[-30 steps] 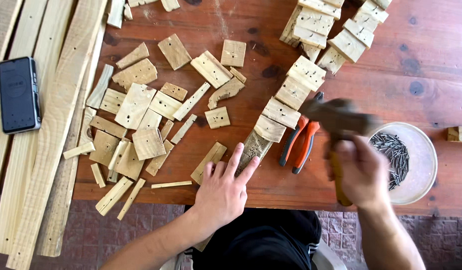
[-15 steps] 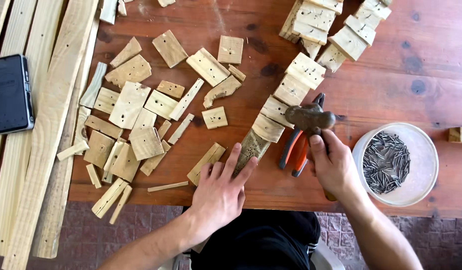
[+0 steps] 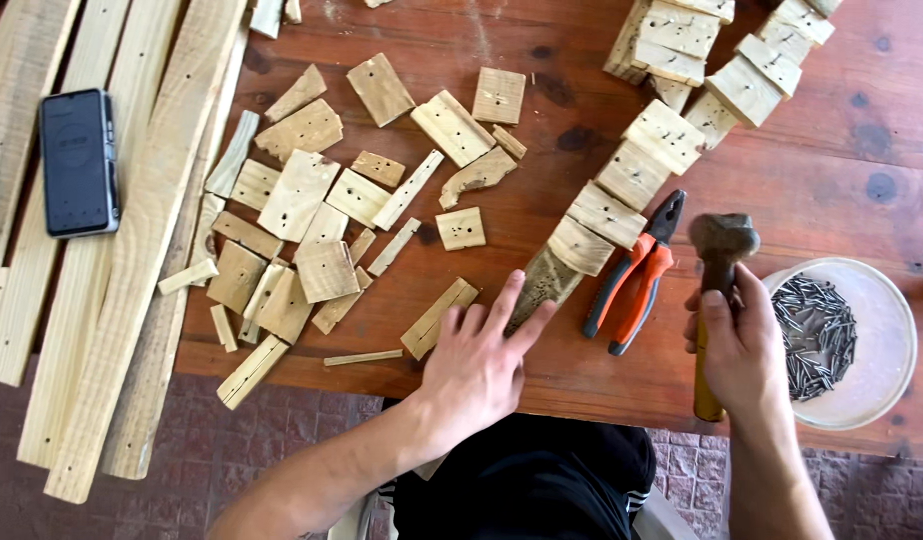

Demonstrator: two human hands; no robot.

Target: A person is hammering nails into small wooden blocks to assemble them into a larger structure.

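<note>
- The left hand lies flat on the reddish-brown wooden table, fingers spread, the longest fingertips resting on the near end of a long pale wooden strip with small blocks fixed across it; pressed down like this, it seems to pin the strip in place.
- The right hand is wrapped tight around the yellowish wooden handle of a hammer with a dark, worn metal head. The grip sits high on the handle, close under the head, which I judge gives short, controlled taps.
- The hammer head hangs above the table just right of the strip's near end, apart from it (not touching any wood that I can see).
- Pliers with orange and black handles lie between the two hands, just beside the strip, jaws pointing away from the person.
- A round, shallow pale plastic dish of small dark nails sits just right of the right hand, within easy reach.
- Loose pale wood offcuts, mostly small squares and slivers, are scattered left of the left hand.
- Long pale planks lie at the far left, with a black smartphone resting on them, well apart from the hands.
</note>
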